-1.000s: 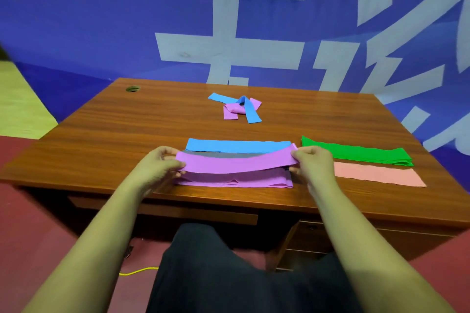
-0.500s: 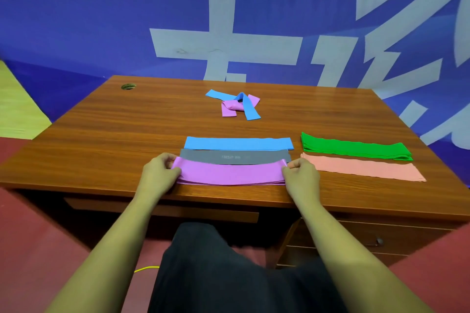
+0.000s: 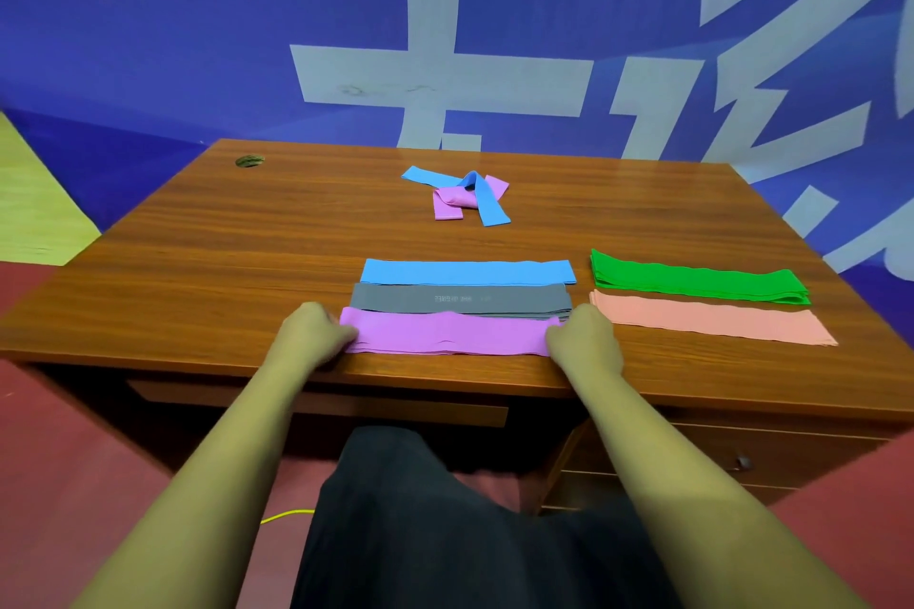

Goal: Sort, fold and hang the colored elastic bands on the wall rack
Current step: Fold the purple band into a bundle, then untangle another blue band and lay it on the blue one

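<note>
**Purple strip coming to rest on its pile**

In the lower middle of the frame, the left hand (image 3: 314, 334) and the right hand (image 3: 583, 336) are each curling their fingers round one end of the long, flat purple elastic band (image 3: 447, 334). The band is lying on matching purple layers at the near edge of the brown wooden surface (image 3: 222, 272). A second ago the hands were holding this strip raised and stretched above the pile. Now they are setting it down level with the layers beneath, so this piece looks sorted, and letting go seems the likely next step.

Just beyond and touching it, the flat grey elastic band (image 3: 460, 299) is lying, with the flat light-blue elastic band (image 3: 467, 272) behind that. At the middle right, the flat salmon-pink elastic band (image 3: 707, 319) and the folded green elastic band (image 3: 697, 282) are lying side by side. Toward the upper middle, a loose tangle of blue and purple bands (image 3: 460, 195) is waiting unsorted. No wall rack is showing, so the hanging is probably some way off.
</note>
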The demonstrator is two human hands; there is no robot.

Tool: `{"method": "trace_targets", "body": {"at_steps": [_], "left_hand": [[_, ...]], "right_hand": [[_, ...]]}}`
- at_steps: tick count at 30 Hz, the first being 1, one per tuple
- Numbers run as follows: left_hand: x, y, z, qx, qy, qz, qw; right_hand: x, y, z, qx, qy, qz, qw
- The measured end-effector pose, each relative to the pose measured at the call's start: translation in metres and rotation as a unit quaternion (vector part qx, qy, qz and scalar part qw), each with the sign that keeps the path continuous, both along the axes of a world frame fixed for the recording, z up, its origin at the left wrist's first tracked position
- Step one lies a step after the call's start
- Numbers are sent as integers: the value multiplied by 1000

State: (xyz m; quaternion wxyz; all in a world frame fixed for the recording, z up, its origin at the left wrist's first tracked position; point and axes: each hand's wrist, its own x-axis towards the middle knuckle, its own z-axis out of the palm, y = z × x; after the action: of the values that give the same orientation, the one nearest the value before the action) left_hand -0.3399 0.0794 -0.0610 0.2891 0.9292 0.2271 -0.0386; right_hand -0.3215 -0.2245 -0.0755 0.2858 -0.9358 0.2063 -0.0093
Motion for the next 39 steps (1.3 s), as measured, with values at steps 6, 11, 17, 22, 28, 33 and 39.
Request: {"method": "trace_targets", "body": {"at_steps": [6, 11, 17, 22, 28, 33, 39], "left_hand": [[-4, -1, -9, -47, -68, -7, 997], [-5, 9, -9, -116, -87, 8, 989], [-15, 6, -16, -89, -78, -21, 993], [-24, 3, -23, -51, -93, -36, 994], [-28, 10, -35, 14, -166, -95, 981], [-24, 17, -28, 12, -195, -106, 975], [28, 6, 7, 4, -244, -134, 961]], "right_hand": [[3, -4, 1, 7, -12, 20, 1000], [0, -14, 8, 49, -38, 56, 997], [-15, -26, 8, 46, -82, 85, 992], [-25, -26, -4, 36, -120, 91, 988], [-34, -22, -18, -64, -174, 156, 970], [-26, -22, -7, -78, -187, 175, 963], [27, -4, 29, -34, -212, 194, 957]]}}
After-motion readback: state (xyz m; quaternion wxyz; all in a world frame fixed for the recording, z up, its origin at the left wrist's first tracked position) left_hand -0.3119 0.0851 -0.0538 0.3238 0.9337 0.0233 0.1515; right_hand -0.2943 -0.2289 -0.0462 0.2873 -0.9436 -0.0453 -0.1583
